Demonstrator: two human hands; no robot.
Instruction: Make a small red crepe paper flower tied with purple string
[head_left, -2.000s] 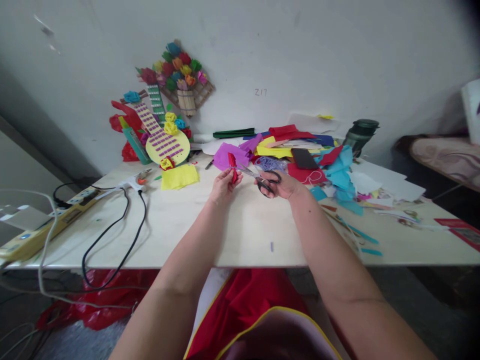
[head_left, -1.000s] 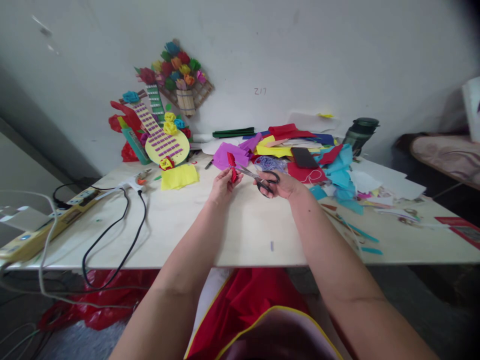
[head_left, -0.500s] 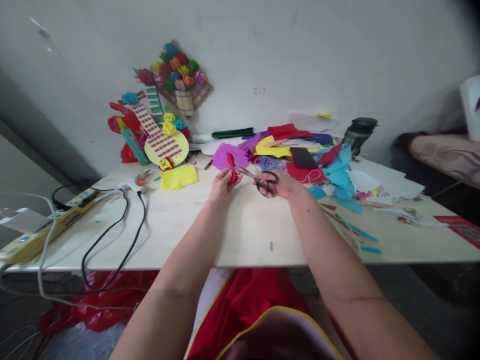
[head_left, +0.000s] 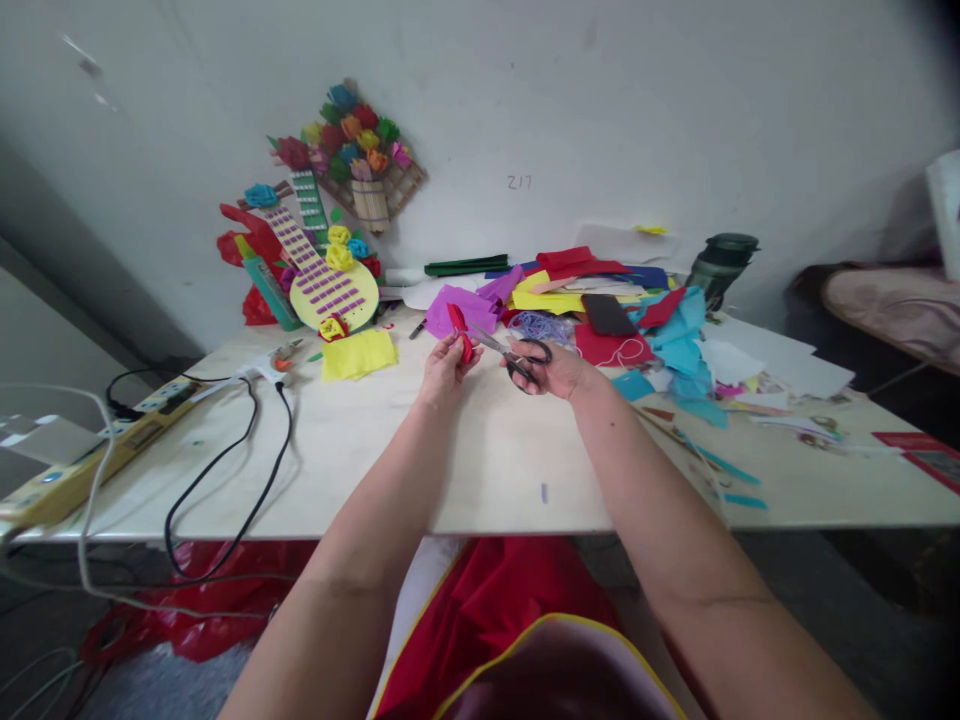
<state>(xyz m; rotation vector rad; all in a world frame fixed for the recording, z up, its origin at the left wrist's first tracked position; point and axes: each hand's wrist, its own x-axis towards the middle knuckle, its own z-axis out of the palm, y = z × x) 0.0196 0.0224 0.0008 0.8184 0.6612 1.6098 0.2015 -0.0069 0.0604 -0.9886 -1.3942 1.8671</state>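
Observation:
Pinched in my left hand (head_left: 447, 368) is a small folded piece of red paper (head_left: 458, 322), whose upper part sticks up past my fingers. My right hand (head_left: 555, 368) grips black-handled scissors (head_left: 523, 362), the fingers through and around the loops. Their metal blades point left and reach the red paper's edge; whether they touch it I cannot tell. Behind my hands lie a purple sheet of crepe paper (head_left: 450, 300) and a tangle of pale purple string (head_left: 538, 326). Yellow paper (head_left: 360, 355) rests to the left of my left hand.
A guitar-shaped craft (head_left: 334, 295) with paper flowers leans at the back left, beside a glue bottle (head_left: 270, 290). Cables run from a power strip (head_left: 127, 440) to a glue gun (head_left: 262, 368). Coloured paper, a dark phone (head_left: 608, 315) and a bottle (head_left: 721, 270) are at the right.
The scissors and my right hand have shifted slightly left. The red paper's top now tips a little more to the left in my left hand.

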